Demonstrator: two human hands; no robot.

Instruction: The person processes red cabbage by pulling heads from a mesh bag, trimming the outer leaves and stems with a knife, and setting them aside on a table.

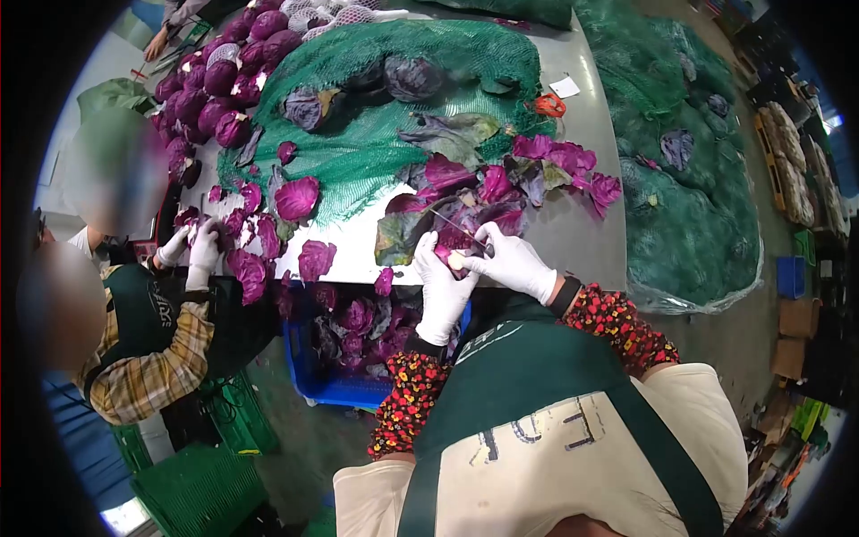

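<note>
Gloved in white, my left hand (438, 291) is closed around the lower side of a red cabbage (455, 260), whose pale cut stem faces me. My right hand (521, 266), also gloved, grips a knife (458, 229) close beside the cabbage. Its thin blade points up and to the left over the leaves. Loose purple and dark outer leaves (440, 170) lie on the table just beyond both hands. Part of the cabbage is hidden by my fingers.
Green netting (358, 188) with dark cabbages lies across the white table (586, 242). Trimmed red cabbages (219, 79) are piled far left. A blue crate (309, 380) of leaves stands below the edge. At left, a co-worker's gloved hands (204, 246) handle leaves. Netted sacks (689, 206) stand right.
</note>
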